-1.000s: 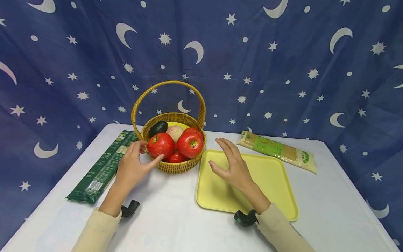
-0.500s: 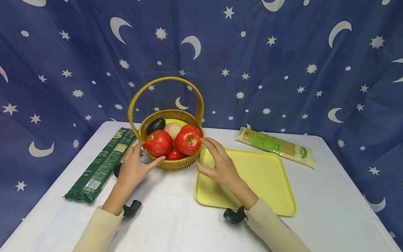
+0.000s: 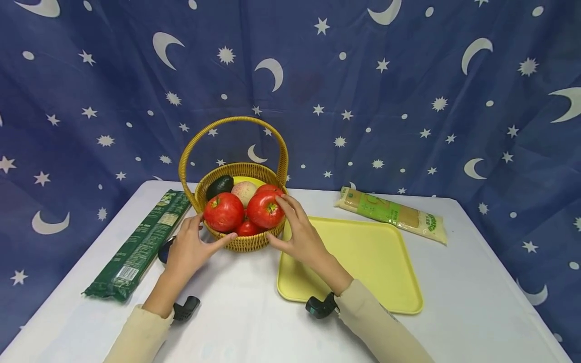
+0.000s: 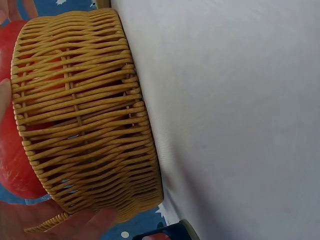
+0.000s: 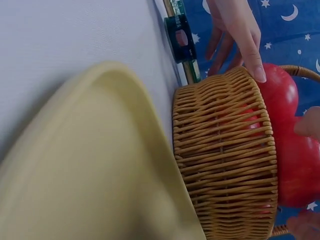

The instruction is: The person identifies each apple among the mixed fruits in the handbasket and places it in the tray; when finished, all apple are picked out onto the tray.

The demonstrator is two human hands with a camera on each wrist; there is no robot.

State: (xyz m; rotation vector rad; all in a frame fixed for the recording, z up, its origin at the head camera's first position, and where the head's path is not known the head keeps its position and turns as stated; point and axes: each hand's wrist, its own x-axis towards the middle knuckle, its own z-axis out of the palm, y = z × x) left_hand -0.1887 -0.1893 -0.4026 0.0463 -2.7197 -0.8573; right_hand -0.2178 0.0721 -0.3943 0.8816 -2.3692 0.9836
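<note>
Wicker basket (image 3: 245, 245) is standing upright on the white-covered counter (image 3: 236, 317), its arched handle rising above the fruit. Left hand (image 3: 188, 249) is poised at the basket's left front, fingers loosely spread along the side, thumb lying by the front rim. Right hand (image 3: 301, 234) is hovering opposite, above the near-left part of the yellow tray (image 3: 354, 267), its fingertips overlapping the edge of the right-hand red apple (image 3: 266, 209). Both hands are relaxing wide, thumbs apart from fingers, gripping nothing; whether they are touching wicker or fruit, cannot tell.

Inside the basket: another red apple (image 3: 224, 212) is sitting front left; a lower red fruit (image 3: 247, 229) is showing between the two; one more red fruit (image 3: 270, 188) is peeking out behind. A dark green fruit (image 3: 220, 187) and a pale, pinkish fruit (image 3: 244, 192) are lying towards the back.

Left of the basket, a green packet (image 3: 136, 247) is lying aslant, a dark rounded object (image 3: 165, 250) beside it, partly hiding behind the left hand. Beyond the tray, a clear-and-green packet (image 3: 390, 214) is lying flat. A blue moon-and-star cloth (image 3: 313, 91) is hanging behind.
</note>
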